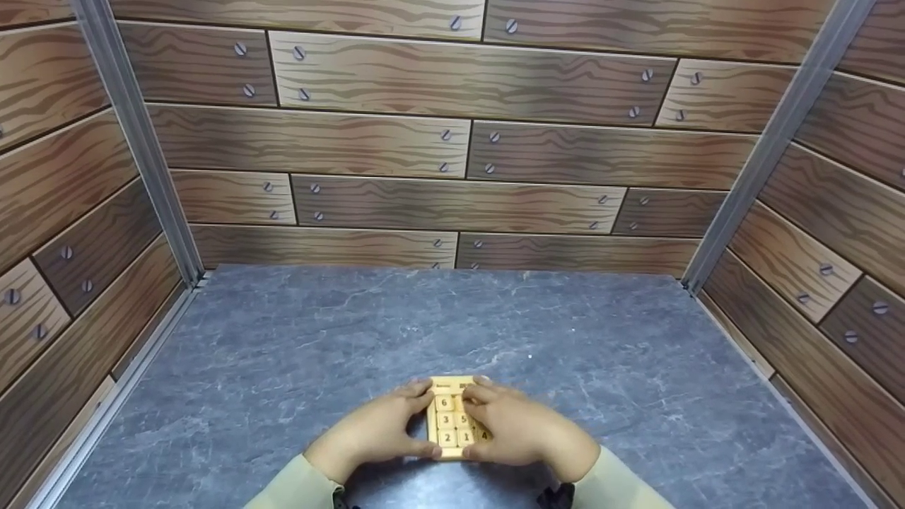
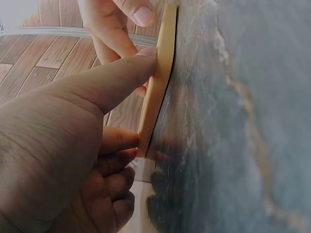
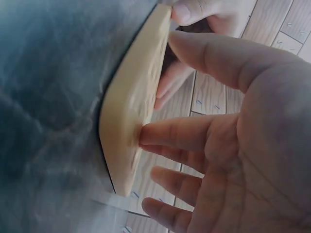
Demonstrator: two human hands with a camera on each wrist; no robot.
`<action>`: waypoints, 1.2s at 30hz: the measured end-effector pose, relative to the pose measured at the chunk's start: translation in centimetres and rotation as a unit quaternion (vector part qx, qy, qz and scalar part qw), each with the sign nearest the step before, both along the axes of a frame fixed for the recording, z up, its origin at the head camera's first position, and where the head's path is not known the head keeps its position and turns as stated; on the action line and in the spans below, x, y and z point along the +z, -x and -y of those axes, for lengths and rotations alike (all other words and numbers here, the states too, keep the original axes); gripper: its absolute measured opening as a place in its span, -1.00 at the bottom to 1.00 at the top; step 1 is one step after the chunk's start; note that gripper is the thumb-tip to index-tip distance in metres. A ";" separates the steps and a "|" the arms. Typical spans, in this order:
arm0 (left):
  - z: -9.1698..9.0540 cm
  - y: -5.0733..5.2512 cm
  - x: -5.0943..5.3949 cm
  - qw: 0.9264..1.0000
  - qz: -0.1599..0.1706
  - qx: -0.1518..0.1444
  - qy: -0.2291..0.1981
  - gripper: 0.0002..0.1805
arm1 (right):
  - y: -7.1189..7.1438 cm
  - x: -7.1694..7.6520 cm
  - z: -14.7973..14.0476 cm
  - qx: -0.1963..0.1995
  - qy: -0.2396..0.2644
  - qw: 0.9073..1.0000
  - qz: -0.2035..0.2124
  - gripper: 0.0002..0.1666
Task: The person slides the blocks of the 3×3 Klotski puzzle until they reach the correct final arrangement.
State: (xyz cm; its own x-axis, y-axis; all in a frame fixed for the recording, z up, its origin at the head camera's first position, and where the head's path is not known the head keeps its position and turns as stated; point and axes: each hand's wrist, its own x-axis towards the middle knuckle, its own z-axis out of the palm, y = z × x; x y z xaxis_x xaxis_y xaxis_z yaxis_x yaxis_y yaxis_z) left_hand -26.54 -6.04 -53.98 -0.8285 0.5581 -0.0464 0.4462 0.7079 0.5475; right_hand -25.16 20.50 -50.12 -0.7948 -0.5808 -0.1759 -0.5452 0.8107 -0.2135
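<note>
A yellow number slide puzzle (image 1: 446,421) lies flat on the table near its front, tiles facing up. The digits 6, 3, 5, 2, 1 and 4 show in the head view; the right fingers cover part of the upper right. My left hand (image 1: 385,428) holds the puzzle's left side, thumb at the near end and fingertips at the far end. From the right, my right hand (image 1: 520,426) reaches over the frame with its fingers fairly straight. One right fingertip touches the tile face in the right wrist view, while the thumb is by the near end.
The puzzle rests on a dark grey marbled tabletop (image 1: 318,339). Wood-patterned panels (image 1: 382,141) enclose the back and both sides, with metal posts (image 1: 138,141) at the rear corners.
</note>
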 end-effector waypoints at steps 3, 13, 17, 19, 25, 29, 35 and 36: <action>0.1 -0.1 0.0 1.000 -0.003 -0.002 -0.001 0.15 | -0.1 -0.3 0.2 0.007 0.004 1.000 0.009 0.10; 0.2 -0.2 0.3 1.000 -0.004 0.005 0.003 0.14 | -0.1 0.2 0.2 0.002 -0.008 0.999 0.037 0.11; -0.1 -0.2 0.3 1.000 -0.001 0.008 0.006 0.14 | -0.3 0.6 -0.3 -0.004 -0.010 0.998 0.054 0.10; -0.3 -0.2 0.3 1.000 0.004 0.010 0.009 0.14 | -0.4 1.0 -0.6 -0.011 -0.010 0.998 0.060 0.07; -0.4 0.0 0.5 1.000 0.011 0.011 0.018 0.15 | -1.0 3.1 -1.6 -0.001 -0.009 0.999 0.046 -0.20; -0.3 -0.1 0.8 1.000 0.007 0.009 0.016 0.15 | -1.6 3.7 -1.7 -0.007 -0.017 0.999 0.047 -0.30; -0.3 -0.2 0.6 1.000 0.013 0.011 0.009 0.16 | -2.2 3.4 -1.4 -0.020 -0.051 0.998 0.027 -0.29; -0.3 -0.2 0.5 1.000 0.014 0.012 0.008 0.17 | -2.2 3.4 -1.3 -0.022 -0.055 0.998 0.023 -0.28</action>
State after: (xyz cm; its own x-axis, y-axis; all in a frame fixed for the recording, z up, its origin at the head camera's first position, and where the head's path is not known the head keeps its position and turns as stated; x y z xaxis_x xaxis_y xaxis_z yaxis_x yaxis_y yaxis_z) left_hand -26.32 -5.75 -53.44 -0.8396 0.5374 -0.0793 0.4135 0.7270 0.5481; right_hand -22.99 21.81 -46.76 -0.8081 -0.5216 -0.2735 -0.5008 0.8530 -0.1469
